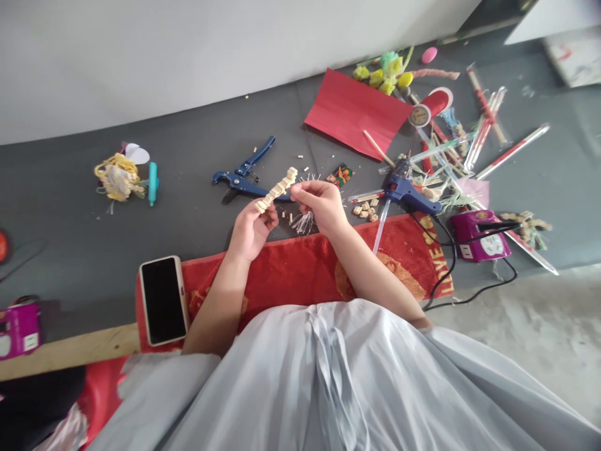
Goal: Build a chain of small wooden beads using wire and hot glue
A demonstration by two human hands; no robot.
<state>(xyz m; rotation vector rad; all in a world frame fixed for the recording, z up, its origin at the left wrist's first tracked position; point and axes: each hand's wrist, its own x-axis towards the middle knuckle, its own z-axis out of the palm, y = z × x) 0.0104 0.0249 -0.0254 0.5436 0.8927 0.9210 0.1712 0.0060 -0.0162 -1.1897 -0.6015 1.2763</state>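
Observation:
A knobbly strip of small cream-coloured pieces [277, 190] slants up over the table, its lower end pinched in my left hand [251, 233]. Close by its upper part is my right hand [325, 203], thumb and fingertips closed together; whether they grip the strip or something tiny, I cannot tell. Just behind the strip lies a blue-handled cutter [241, 181], jaws partly hidden. Beneath my hands is a bunch of thin white strands [304, 222] with a few tiny cut bits. Right of them sits a small pile of cream pieces [366, 210].
A blue glue gun [410, 193] trails a black cord over a red towel [291, 275]. A phone [163, 300] rests at the towel's left end. Behind are red paper [357, 111], a red ribbon spool [432, 106] and packaged sticks [488, 125]. A purple box [479, 235] stands right.

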